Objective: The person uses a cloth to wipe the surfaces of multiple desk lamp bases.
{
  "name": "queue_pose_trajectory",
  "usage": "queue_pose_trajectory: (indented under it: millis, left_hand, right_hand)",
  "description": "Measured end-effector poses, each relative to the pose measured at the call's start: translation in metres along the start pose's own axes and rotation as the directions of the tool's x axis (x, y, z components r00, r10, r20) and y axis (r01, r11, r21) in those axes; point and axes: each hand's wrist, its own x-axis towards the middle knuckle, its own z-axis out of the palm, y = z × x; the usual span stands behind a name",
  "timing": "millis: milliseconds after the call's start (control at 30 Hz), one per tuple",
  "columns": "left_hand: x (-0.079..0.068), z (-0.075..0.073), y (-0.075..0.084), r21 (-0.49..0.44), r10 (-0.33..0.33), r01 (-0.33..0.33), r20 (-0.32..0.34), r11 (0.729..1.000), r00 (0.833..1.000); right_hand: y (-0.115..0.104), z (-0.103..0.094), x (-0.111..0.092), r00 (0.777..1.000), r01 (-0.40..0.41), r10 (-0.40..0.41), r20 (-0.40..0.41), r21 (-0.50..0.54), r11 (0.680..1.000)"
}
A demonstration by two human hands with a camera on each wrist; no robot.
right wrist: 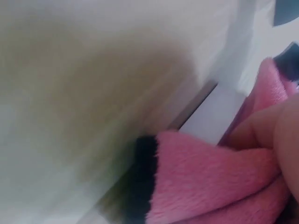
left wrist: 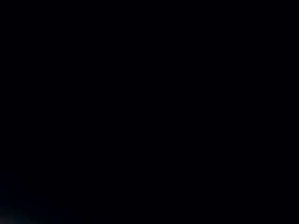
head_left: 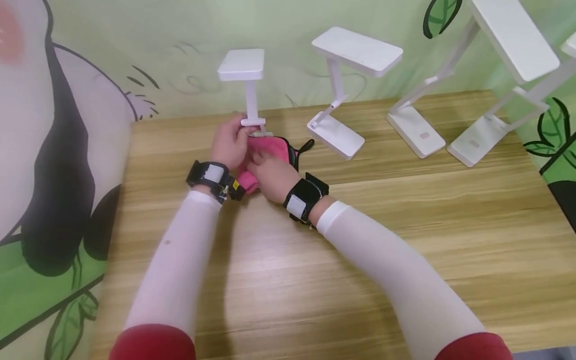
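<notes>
Wiping looks partway through at the leftmost lamp [head_left: 251,95], the right hand [head_left: 274,176] gripping the pink cloth [head_left: 273,145] around its base, the left hand [head_left: 228,144] alongside, grip unclear, and three other lamps [head_left: 357,51] untouched.

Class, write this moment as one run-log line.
left hand: grips leftmost lamp; right hand: grips pink cloth; cloth: at lamp's base; left wrist view: black

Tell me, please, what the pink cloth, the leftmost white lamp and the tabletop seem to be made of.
Pink cloth: probably plush microfibre, matte, judging by its fuzzy pile.
Leftmost white lamp: likely satin plastic, judging by its even colour and rounded corners.
Tabletop: wood or wood-look laminate, softly glossy; streaked grain shows, but I cannot tell which.
</notes>
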Motion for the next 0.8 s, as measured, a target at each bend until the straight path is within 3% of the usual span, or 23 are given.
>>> queue_pose_trajectory:
  millis: [133, 300, 467, 600, 700, 800]
  left_hand:
    - [-0.003, -0.003, 0.0, -0.018, -0.031, 0.031, 0.008, 0.999, 0.999]
    - [-0.005, -0.004, 0.003, -0.002, -0.018, 0.018, 0.053, 1.0, 0.998]
    - [-0.005, -0.007, 0.007, 0.024, -0.022, 0.019, 0.129, 1.0, 0.991]
    - [-0.005, -0.009, 0.009, 0.03, -0.03, 0.025, 0.191, 0.999, 0.981]
    - [-0.006, -0.011, 0.01, 0.019, -0.027, 0.024, 0.183, 1.0, 0.983]
    - [-0.007, -0.012, 0.009, 0.023, -0.01, 0.006, 0.153, 1.0, 0.988]
  right_hand:
    - [-0.009, -0.003, -0.014, 1.0, 0.006, -0.006, 0.019, 0.019, 1.0]
    - [-0.019, -0.006, -0.031, 0.992, -0.068, 0.065, 0.107, 0.027, 0.997]
    - [-0.02, -0.013, -0.042, 0.976, -0.124, 0.111, 0.188, 0.06, 0.99]
    - [-0.017, -0.017, -0.048, 0.968, -0.125, 0.107, 0.229, 0.065, 0.99]
    - [-0.015, -0.016, -0.045, 0.974, -0.091, 0.072, 0.216, 0.078, 0.993]
    - [-0.01, -0.011, -0.034, 0.987, -0.056, 0.044, 0.152, 0.08, 0.995]
